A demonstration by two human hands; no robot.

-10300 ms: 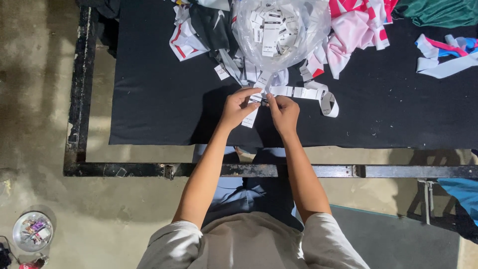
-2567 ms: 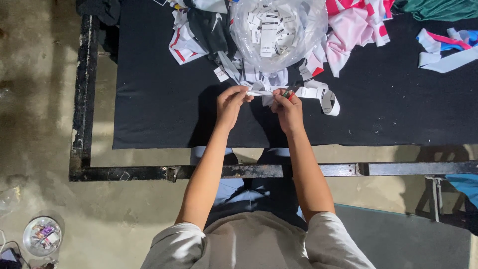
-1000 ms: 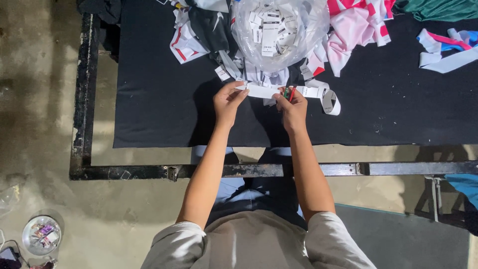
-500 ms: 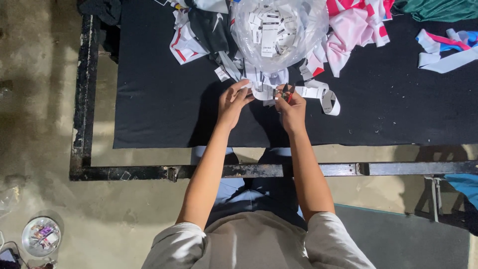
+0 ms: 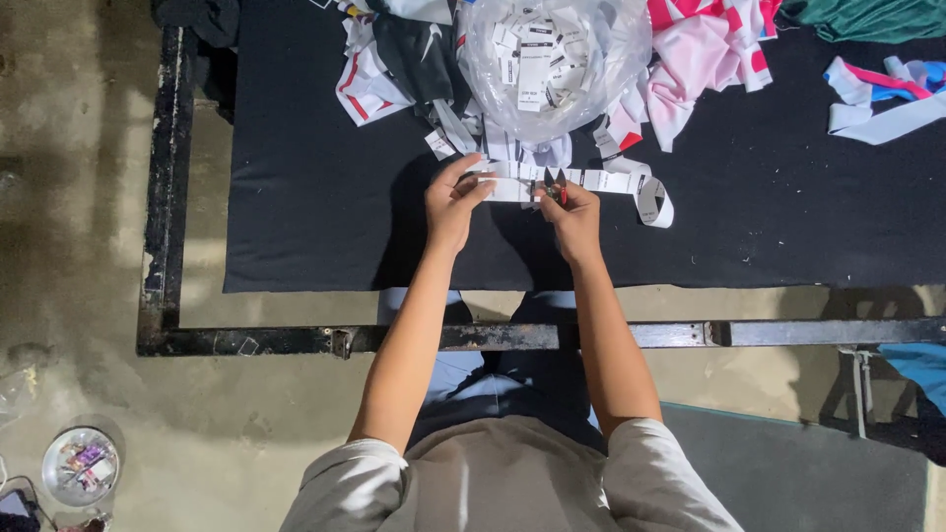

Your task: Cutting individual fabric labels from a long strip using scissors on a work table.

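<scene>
Black cloth covers the work table (image 5: 296,217), which fills the upper part of the view and sits on a dark metal frame (image 5: 163,197) above a grey concrete floor (image 5: 69,246). Along the far edge lies a heap of fabric scraps: pink and white pieces (image 5: 705,49) to the right of centre, a white piece with red stripes (image 5: 363,87) to the left, a dark green cloth (image 5: 867,15) at the top right corner, and blue, pink and white strips (image 5: 882,94) well apart at the far right. Between the heaps stands a clear plastic bag (image 5: 601,59), rounded and open-topped, filled with small white tags (image 5: 532,69). Just in front of the bag, a long white strip of labels (image 5: 616,182) runs across the cloth and curls into a loop at its right end. The left hand (image 5: 451,205) pinches the strip's left end between thumb and fingers — narrow grip, fingers closed on the tape. The right hand (image 5: 574,217) is closed around a small pair of red-handled snips (image 5: 555,185), blades set at the strip just beside the left hand's fingertips; whether the blades are cutting I cannot tell. Both forearms reach forward from pale short sleeves. At the lower left, on the floor, sits a small round dish (image 5: 79,465) of mixed bits — contents too small to make out.
</scene>
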